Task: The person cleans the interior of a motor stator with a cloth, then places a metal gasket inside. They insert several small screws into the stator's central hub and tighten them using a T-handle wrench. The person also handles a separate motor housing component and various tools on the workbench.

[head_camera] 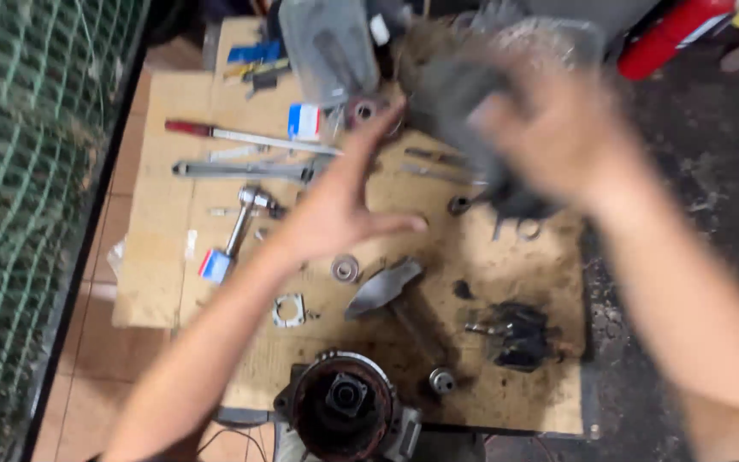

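My right hand (558, 128) is raised over the back of a wooden board (489, 257) and is blurred by motion; it grips a dark grey part or rag (459, 94) that I cannot make out clearly. My left hand (339, 201) hovers above the board's middle with fingers spread and nothing in it. Below it lie a small round bearing (345, 268), a flat metal gasket plate (289, 310) and a curved metal blade (382, 287).
A round rusty motor housing (344, 406) stands at the near edge. A greasy black part (519, 335) lies right of it. A red-handled screwdriver (241, 135), wrenches (241, 169) and a ratchet (245, 214) lie at the left. Green netting (19, 171) borders the left; a red cylinder (669, 34) lies back right.
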